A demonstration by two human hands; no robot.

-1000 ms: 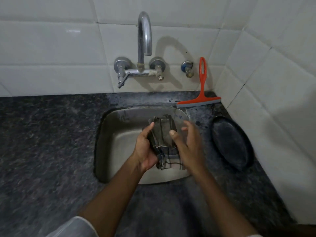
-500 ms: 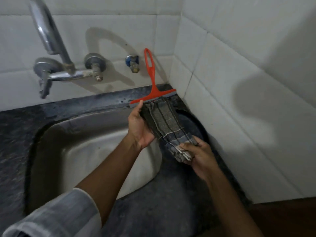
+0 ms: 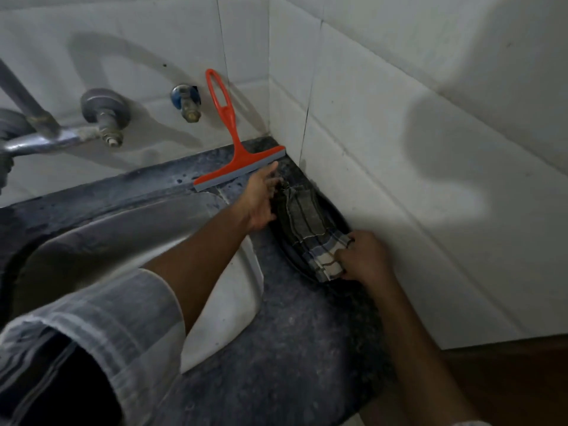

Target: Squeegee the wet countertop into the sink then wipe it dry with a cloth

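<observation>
A checked cloth lies at the worktop's back right corner, over a dark plate. The right hand grips its near end; the left hand, open, flattens the far end below the squeegee. Wiping well likely needs firm, overlapping strokes

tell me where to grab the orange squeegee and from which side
Take the squeegee by its looped handle, coming from the front. It stands blade-down on the countertop with the handle leaning against the tiled wall, free and upright.
</observation>
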